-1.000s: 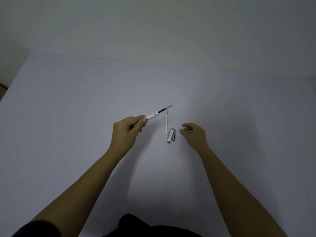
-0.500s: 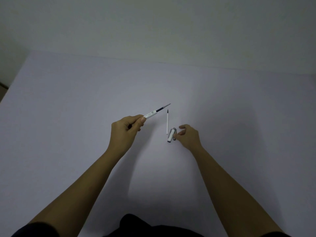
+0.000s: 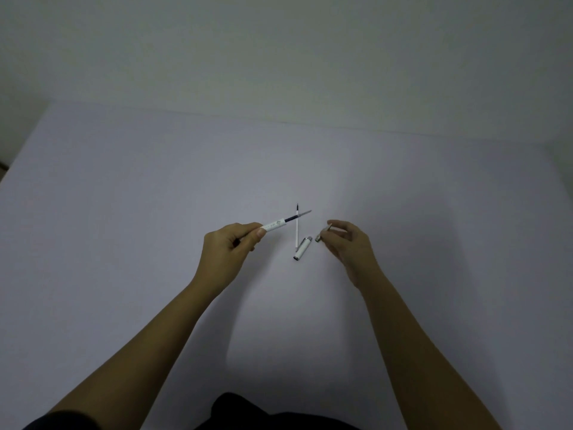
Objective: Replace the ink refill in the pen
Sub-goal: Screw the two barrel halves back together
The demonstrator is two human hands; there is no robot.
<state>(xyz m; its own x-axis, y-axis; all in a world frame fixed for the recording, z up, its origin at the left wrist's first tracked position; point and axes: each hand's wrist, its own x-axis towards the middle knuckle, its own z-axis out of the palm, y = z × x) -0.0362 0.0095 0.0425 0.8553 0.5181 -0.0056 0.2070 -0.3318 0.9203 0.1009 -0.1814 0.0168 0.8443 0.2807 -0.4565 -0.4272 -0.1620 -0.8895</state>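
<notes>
- Tabletop: pale, plain surface, seen from above; a light wall is seen behind its far edge.
- Forearms: both are seen bare, reaching in from the near edge toward the middle of the tabletop.
- Left hand: closed around the rear part of the barrel; the thumb tip is pressed against the white shaft. The hand is held above the tabletop.
- Right hand: thumb and forefinger are pinched on the tip piece; the other fingers are curled loosely. The hand is held just right of the cap, apart from it.
- Barrel: white, with small markings, held tilted, front end pointing up and right. A refill is seen projecting from its front end: a dark section first, then a thin grey point.
- Loose refill: thin white rod with a dark tip at its far end, lying on the tabletop roughly in line with the view, between the two hands. In the picture it is crossed by the projecting refill.
- Cap: white with a silver end, lying on the tabletop just right of the loose refill's near end.
- Tip piece: small, metallic, held tilted in the right hand; finer detail cannot be told.
</notes>
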